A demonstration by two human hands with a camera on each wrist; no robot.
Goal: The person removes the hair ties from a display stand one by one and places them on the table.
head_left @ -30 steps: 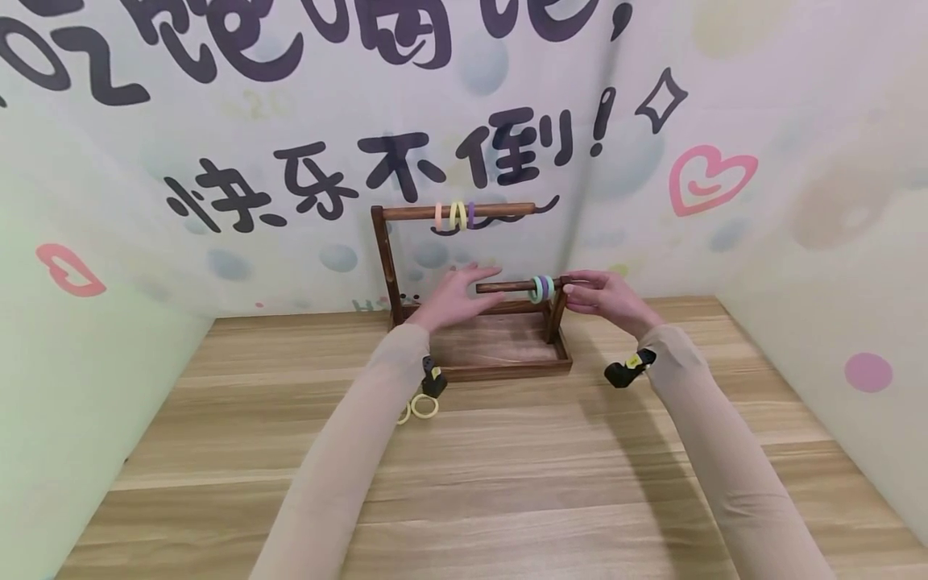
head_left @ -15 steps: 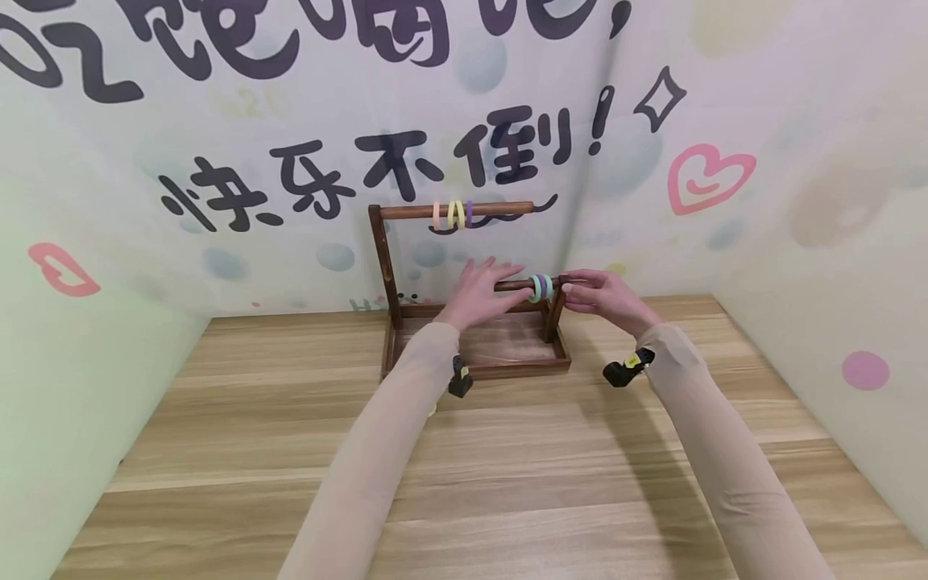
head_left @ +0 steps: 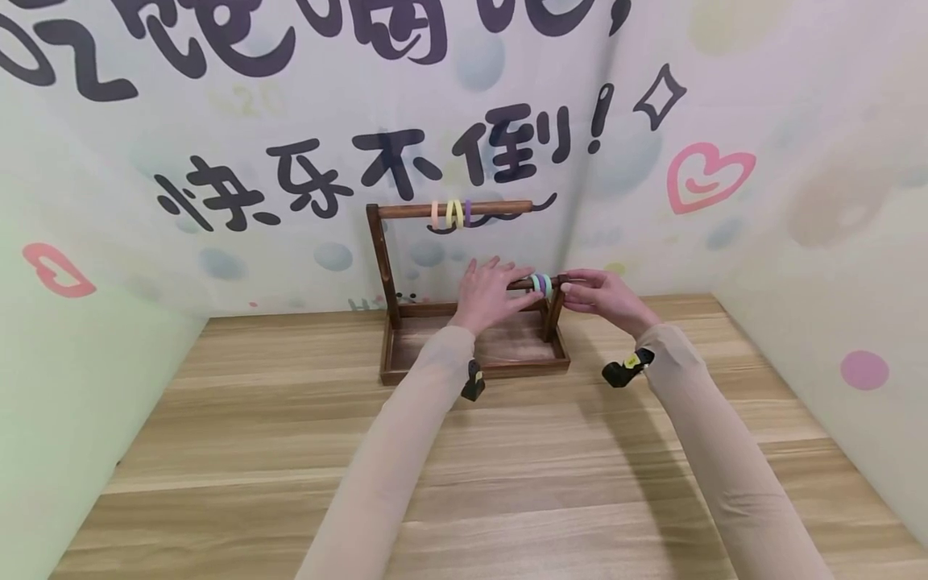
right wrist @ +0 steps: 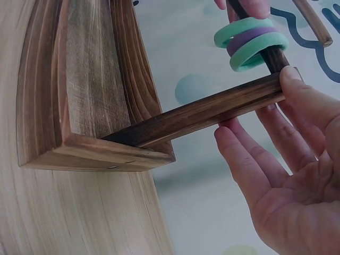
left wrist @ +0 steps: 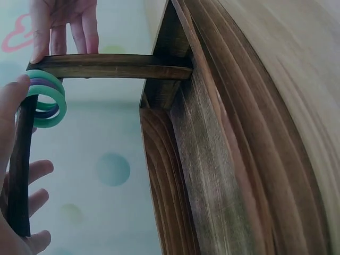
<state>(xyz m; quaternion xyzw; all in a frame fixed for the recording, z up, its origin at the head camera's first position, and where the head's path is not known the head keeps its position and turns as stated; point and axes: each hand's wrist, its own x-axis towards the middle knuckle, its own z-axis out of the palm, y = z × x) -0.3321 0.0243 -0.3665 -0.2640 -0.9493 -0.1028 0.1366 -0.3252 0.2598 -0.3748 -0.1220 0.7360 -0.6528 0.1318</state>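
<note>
A brown wooden rack (head_left: 474, 374) has a short post (right wrist: 202, 111) carrying a lower rod (left wrist: 20, 164). Mint and purple rings (right wrist: 260, 50) hang together on that rod, close to the post. My left hand (head_left: 489, 298) reaches along the rod from its free end, fingers spread behind it. Its thumb tip (left wrist: 22, 82) is right at the nearest mint ring. At the top of the post, my right hand (head_left: 605, 300) pinches the wood, thumb (right wrist: 292, 79) on the end and fingers on the other side.
A higher rod (head_left: 507, 208) on the rack's tall left post (head_left: 384, 266) bears peach, pale yellow and purple rings (head_left: 454, 214). The rack's tray base stands on a wood-grain table (head_left: 544, 483) against a printed wall (head_left: 304, 266).
My left hand has moved right along the lower rod until its thumb reached the rings. The left arm now covers the yellow rings seen on the table earlier. My right hand stays put.
</note>
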